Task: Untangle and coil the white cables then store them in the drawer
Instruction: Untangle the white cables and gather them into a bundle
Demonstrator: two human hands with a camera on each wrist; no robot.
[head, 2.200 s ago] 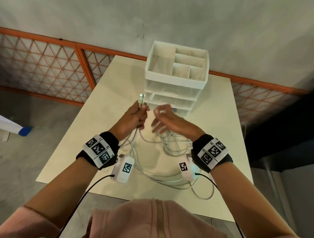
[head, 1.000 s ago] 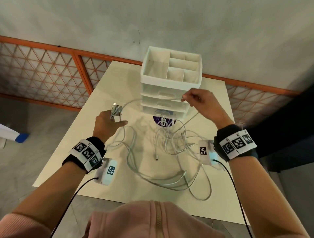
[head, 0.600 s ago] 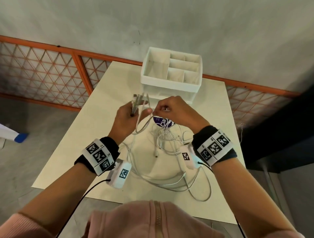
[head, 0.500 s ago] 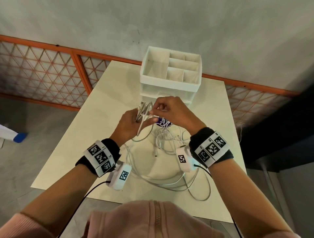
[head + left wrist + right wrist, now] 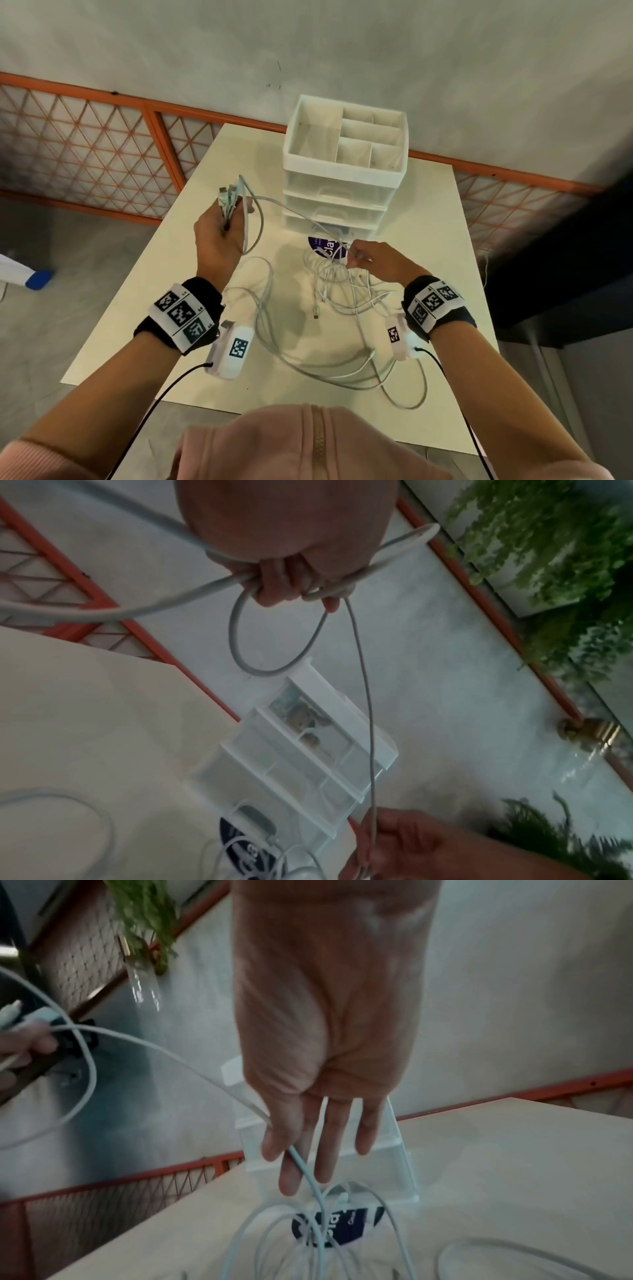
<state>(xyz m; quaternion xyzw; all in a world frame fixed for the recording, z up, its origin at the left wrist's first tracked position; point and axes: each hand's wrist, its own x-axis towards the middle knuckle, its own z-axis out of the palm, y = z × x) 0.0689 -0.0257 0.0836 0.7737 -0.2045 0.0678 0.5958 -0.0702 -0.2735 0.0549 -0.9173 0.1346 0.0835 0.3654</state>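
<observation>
A grey wall (image 5: 205, 51) with an orange lattice railing (image 5: 85, 147) stands behind a pale counter (image 5: 144, 308); a blue-and-white object (image 5: 30, 277) lies on the floor at far left. Left hand (image 5: 219, 240): raised above the counter's left part, its fingers (image 5: 277, 588) curled tightly round a bundle of cable ends, with several connectors (image 5: 229, 193) standing up out of the fist. In the left wrist view a short loop hangs below the fist. Centre: from this hand one thin strand (image 5: 291, 209) runs taut across the front of the drawer unit toward the right hand. Below it, the white cables (image 5: 329, 349) lie in a loose tangle on the counter, between the two wrists and near the front edge. The white drawer unit (image 5: 339, 192) stands at the far middle of the counter, its drawers shut, with an open divided tray on top. A dark round sticker (image 5: 325, 248) shows on the counter just in front of the unit, partly covered by cable loops. Right hand (image 5: 380, 260): held low over the tangle, thumb and forefinger pinching the taut strand while the other fingers (image 5: 366, 1137) extend loosely downward. Both wrists carry black bands with printed markers.
</observation>
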